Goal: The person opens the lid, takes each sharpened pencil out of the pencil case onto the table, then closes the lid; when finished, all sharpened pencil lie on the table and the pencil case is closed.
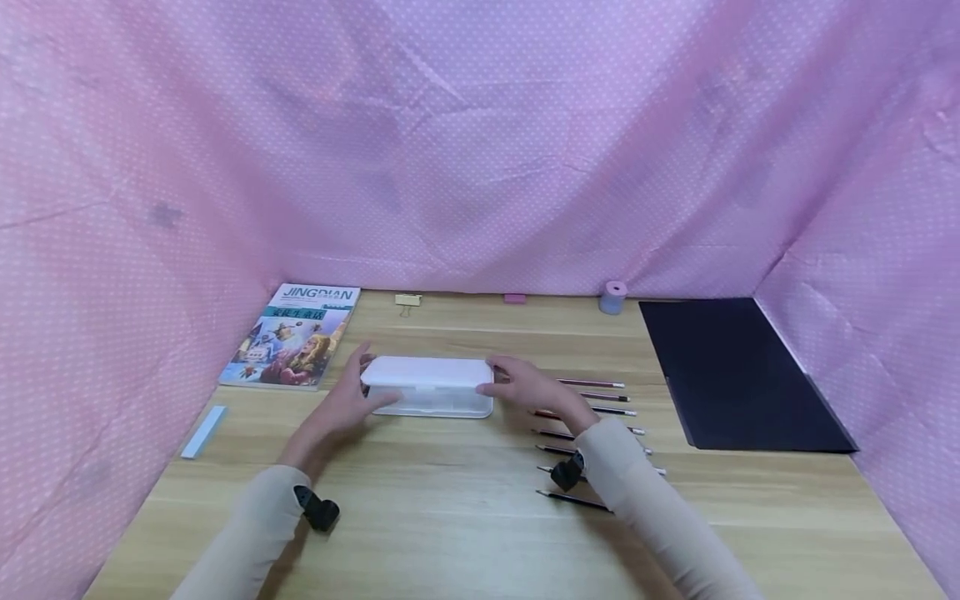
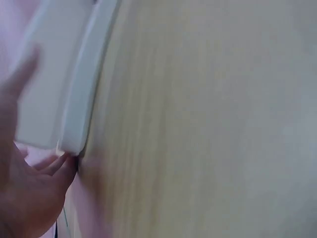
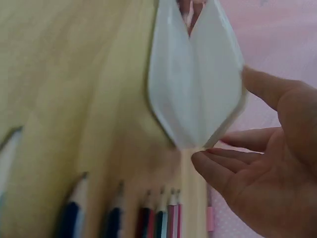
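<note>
A white translucent plastic pencil case [image 1: 427,372] lies lengthwise across the middle of the wooden table. Its lid [image 3: 218,74] stands partly raised from the base [image 3: 171,74], forming a V in the right wrist view. At the left end, my left hand [image 1: 348,400] holds the case, thumb along the front and fingers at the end and behind. My right hand [image 1: 528,390] grips the opposite end, its thumb [image 3: 267,89] against the lid edge and the fingers low by the corner. Several pencils [image 1: 573,499] lie in a row beside and under the right forearm, which partly hides them.
A magazine [image 1: 296,337] and a light blue strip [image 1: 203,432] lie at the left. Along the back are a binder clip [image 1: 408,300], a pink eraser-like block [image 1: 514,298] and a pink-and-blue sharpener-like cylinder [image 1: 612,297]. A black sheet [image 1: 738,375] covers the right side. Pink dotted cloth [image 1: 480,150] surrounds the table.
</note>
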### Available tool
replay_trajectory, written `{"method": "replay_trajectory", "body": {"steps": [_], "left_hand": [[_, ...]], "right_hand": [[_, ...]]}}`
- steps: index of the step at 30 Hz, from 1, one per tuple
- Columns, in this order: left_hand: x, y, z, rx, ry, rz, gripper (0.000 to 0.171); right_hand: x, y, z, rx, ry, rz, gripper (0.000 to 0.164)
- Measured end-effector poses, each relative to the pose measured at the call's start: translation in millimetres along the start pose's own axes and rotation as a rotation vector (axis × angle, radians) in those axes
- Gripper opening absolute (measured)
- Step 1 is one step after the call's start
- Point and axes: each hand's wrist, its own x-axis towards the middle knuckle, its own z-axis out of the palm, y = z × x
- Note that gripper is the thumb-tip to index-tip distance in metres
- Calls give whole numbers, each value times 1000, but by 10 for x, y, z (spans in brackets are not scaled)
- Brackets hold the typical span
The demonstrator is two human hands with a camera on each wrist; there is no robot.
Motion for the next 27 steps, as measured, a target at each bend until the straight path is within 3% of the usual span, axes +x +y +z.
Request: {"method": "replay_trajectory", "body": {"steps": [4, 14, 22, 27], "left_hand": [[-17, -18, -80, 50, -46, 20, 97], [-80, 29, -110, 147, -99, 31, 97], [-67, 76, -126, 163, -103, 26, 97], [-44, 115, -158, 175, -109, 36, 95]], "right_hand": [[5, 32, 90, -17, -45, 34, 83], [-9, 12, 277, -29, 50, 77, 86], [-4, 7, 303, -40, 94, 53, 79], [6, -8, 283, -40, 102, 33, 65]]}}
